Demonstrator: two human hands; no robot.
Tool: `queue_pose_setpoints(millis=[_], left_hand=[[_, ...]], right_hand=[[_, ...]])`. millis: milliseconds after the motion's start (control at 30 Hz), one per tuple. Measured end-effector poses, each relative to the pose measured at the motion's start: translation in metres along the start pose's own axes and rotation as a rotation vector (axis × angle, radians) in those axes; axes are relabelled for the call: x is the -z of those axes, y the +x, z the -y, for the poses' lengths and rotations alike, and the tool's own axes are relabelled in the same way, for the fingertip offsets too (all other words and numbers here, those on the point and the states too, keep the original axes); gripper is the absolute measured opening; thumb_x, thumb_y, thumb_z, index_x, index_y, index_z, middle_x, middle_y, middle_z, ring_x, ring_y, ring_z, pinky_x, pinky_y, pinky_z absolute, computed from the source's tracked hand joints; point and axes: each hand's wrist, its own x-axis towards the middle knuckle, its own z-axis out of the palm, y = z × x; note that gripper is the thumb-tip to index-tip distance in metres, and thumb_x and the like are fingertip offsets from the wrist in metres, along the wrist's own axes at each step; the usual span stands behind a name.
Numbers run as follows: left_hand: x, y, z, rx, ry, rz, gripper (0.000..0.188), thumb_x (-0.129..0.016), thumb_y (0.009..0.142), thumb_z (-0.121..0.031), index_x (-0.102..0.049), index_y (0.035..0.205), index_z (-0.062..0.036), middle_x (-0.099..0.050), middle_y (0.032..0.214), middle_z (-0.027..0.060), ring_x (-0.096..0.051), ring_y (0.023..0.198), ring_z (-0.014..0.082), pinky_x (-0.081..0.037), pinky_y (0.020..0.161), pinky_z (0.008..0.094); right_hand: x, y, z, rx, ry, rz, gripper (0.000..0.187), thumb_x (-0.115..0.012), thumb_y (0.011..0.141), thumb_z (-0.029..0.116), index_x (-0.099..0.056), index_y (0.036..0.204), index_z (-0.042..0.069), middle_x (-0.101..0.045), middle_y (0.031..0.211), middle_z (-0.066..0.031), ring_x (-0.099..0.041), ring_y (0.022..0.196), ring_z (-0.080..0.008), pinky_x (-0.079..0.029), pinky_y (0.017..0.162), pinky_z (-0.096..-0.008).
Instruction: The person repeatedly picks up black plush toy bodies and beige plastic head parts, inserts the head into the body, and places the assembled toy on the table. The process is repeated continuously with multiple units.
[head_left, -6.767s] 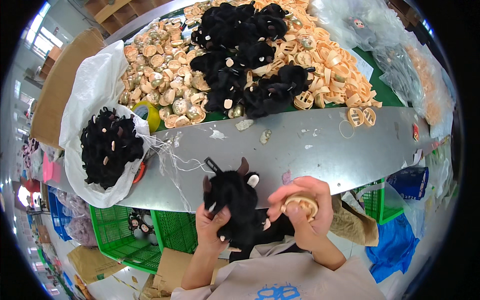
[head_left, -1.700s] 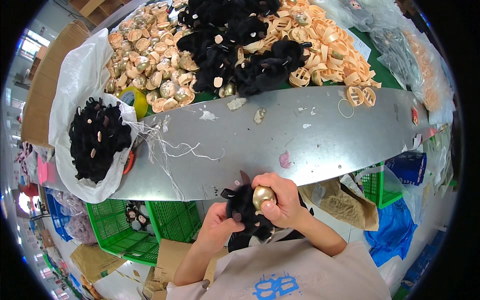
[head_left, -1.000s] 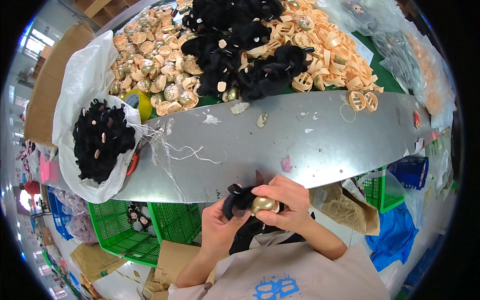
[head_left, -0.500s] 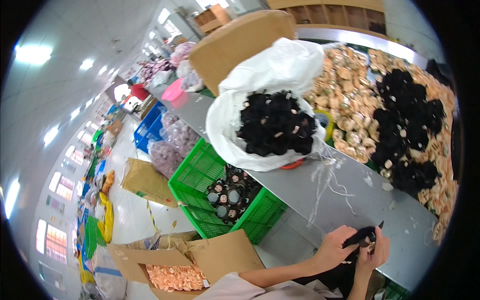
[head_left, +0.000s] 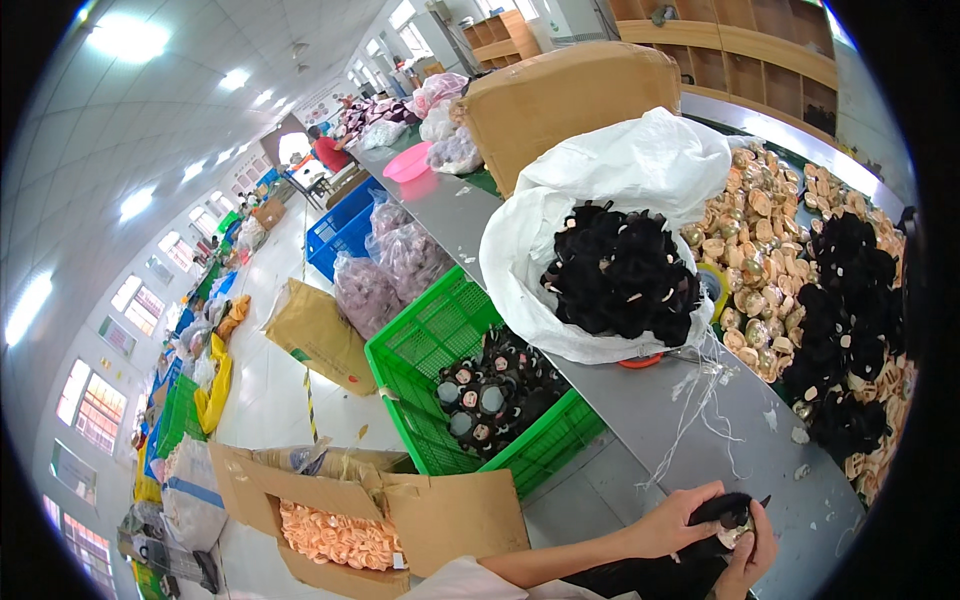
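Note:
Both hands are closed on a small black plush piece (head_left: pixel 722 507) near the table's front edge at the lower right. Fingers of my left hand (head_left: pixel 672 522) grip its left side. My right hand (head_left: pixel 752 553) pinches the other side, where a pale, shiny rounded part (head_left: pixel 735 530) shows between the fingers. A dark pointed tip sticks up from the piece. More black material (head_left: pixel 650 578) lies below my left forearm. Beyond my hands, a white sack (head_left: pixel 510 265) on the table holds a heap of black plush pieces (head_left: pixel 620 270).
Beige rounded shells (head_left: pixel 755 260) and more black plush pieces (head_left: pixel 845 330) are heaped at the right. White threads (head_left: pixel 705 400) trail over the grey table (head_left: pixel 620 400). Left of it stand a green crate (head_left: pixel 410 400) of black doll heads (head_left: pixel 490 398) and a carton (head_left: pixel 455 520) with peach-coloured pieces (head_left: pixel 335 537).
The view has shifted, so the table, sack and crate sit farther right and lower. Both hands still hold the black plush piece, and more of its pale, shiny part shows.

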Motion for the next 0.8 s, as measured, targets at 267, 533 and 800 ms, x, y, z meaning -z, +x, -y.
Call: queue_pose_setpoints(millis=[267,533,800], left_hand=[[-0.007,-0.003,-0.010,0.001,-0.221,0.167,0.037,-0.071,0.093,-0.028,-0.050,0.110,-0.0022,-0.052,0.091,0.0023,-0.047,0.085,0.0107,-0.043,0.078,0.0282],[-0.005,-0.005,-0.010,-0.111,-0.196,0.208,0.036,-0.067,0.095,-0.031,-0.051,0.109,-0.0021,-0.052,0.092,0.0030,-0.049,0.086,0.0123,-0.043,0.082,0.0282],[-0.011,0.000,-0.017,-0.195,-0.166,0.089,0.040,-0.068,0.095,-0.033,-0.052,0.111,0.0001,-0.050,0.101,0.0064,-0.047,0.097,0.0159,-0.039,0.091,0.0296]], right_hand=[[0.016,-0.033,-0.056,-0.137,0.190,-0.088,0.047,-0.070,0.084,0.018,-0.062,0.125,-0.002,-0.066,0.120,-0.0149,-0.063,0.112,-0.0289,-0.050,0.097,-0.0406],[0.026,-0.020,-0.059,-0.852,0.388,0.272,0.064,-0.074,0.084,0.035,-0.055,0.135,0.002,-0.062,0.124,-0.0169,-0.061,0.113,-0.0278,-0.051,0.092,-0.0402],[0.023,-0.019,-0.045,-0.692,0.841,0.171,0.061,-0.074,0.087,0.033,-0.053,0.134,0.000,-0.062,0.121,-0.0188,-0.061,0.110,-0.0319,-0.052,0.092,-0.0432]])
